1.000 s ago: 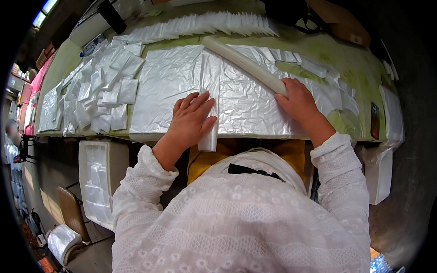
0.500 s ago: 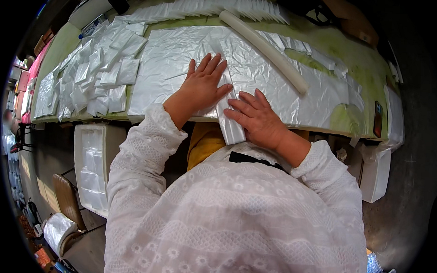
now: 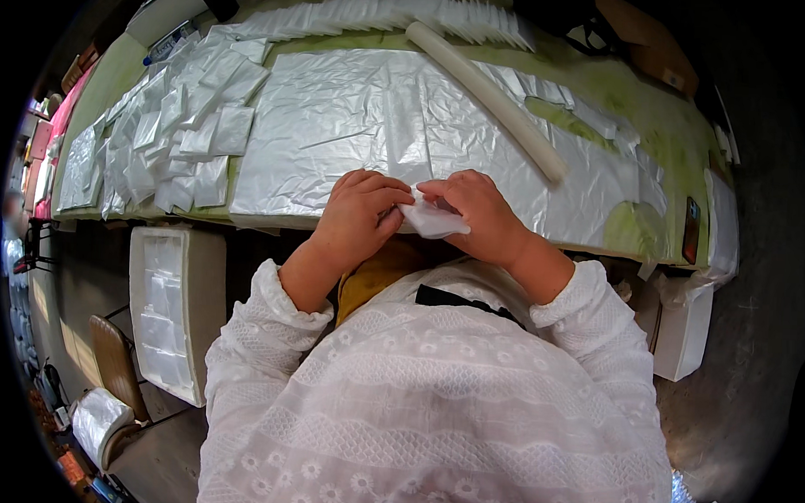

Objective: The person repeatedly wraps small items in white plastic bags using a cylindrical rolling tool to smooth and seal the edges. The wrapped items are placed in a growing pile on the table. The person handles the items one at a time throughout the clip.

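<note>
At the table's near edge, both my hands are closed on a long folded strip of clear plastic film (image 3: 408, 141). Its near end is bent up and bunched between them, while the far part lies flat on wide plastic sheets (image 3: 314, 115). My left hand (image 3: 361, 206) pinches the fold from the left with curled fingers. My right hand (image 3: 482, 214) grips the same fold from the right, thumb and fingers around it. A pale, long tube (image 3: 488, 99) rests slantwise on the sheets beyond my right hand.
Many small folded plastic packets (image 3: 190, 124) lie heaped at the left. A row of upright folded packets (image 3: 375, 13) lines the far side. On the right lies a phone (image 3: 691, 228). A white bin (image 3: 165, 310) with folded plastic stands below the table's left edge.
My hands have drawn together near the table edge, having been spread flat along the strip. The strip's near end, which hung over the edge, is now folded up between my fingers.
</note>
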A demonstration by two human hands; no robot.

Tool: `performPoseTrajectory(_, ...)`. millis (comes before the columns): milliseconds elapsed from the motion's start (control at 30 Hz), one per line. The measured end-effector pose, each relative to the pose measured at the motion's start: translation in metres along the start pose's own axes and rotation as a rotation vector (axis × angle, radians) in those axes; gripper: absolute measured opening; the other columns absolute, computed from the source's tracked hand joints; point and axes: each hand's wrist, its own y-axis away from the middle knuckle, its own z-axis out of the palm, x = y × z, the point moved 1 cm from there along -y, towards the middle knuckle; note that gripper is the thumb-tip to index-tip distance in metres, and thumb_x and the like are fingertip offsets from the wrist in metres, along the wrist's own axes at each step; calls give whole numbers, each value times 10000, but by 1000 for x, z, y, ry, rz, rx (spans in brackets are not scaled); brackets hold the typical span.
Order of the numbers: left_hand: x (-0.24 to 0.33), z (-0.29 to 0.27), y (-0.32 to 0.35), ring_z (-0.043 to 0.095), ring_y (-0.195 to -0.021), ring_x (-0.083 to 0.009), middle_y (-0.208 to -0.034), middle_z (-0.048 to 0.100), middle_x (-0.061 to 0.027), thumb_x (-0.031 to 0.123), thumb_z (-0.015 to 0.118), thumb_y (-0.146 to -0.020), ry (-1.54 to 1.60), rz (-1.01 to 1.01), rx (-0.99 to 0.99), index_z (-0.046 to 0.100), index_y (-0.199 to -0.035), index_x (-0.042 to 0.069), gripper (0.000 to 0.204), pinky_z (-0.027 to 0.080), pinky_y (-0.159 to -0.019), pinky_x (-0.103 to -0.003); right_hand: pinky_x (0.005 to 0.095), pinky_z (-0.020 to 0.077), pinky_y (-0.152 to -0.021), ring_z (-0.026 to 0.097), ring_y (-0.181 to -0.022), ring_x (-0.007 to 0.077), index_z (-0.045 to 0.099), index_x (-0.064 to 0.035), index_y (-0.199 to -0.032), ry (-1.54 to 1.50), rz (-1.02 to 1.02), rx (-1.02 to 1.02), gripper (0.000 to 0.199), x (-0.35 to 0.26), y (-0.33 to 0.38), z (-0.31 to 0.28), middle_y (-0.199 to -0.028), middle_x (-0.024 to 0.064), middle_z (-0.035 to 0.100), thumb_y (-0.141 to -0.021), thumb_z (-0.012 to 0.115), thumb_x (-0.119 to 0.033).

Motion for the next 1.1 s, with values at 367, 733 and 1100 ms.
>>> performPoseTrajectory(367, 2, 5, -10, 668, -923, -324, -887, 714, -109, 147, 697, -915, 228, -474, 106, 553, -1363, -2, 494, 502, -897, -416, 394, 540, -811, 706, -866, 302, 731, -43, -1051, -197, 594, -192, 250, 27, -55, 0, -938, 151, 742, -938, 640, -247)
performPoseTrajectory(733, -11, 19, -28, 269, -1533, -403, -1628, 357, -163, 591, 689, -885, -298, -36, -120, 350, -1579, 82, 925, 189, -1229, -607, 413, 545, -881, 722, -1013, 323, 716, -20, -1114, -77, 674, -248, 365, 37, -77, 2, -1014, 174, 750, -866, 672, -285)
performPoseTrajectory(1100, 13, 15, 9, 310, -1533, -333, -1627, 384, -136, 434, 791, -828, -317, -6, -265, 430, -1533, 100, 859, 194, -1228, -614, 313, 518, -798, 608, -852, 137, 605, -30, -1090, -325, 580, -142, 214, -14, 3, -2, -923, 50, 647, -910, 693, -105)
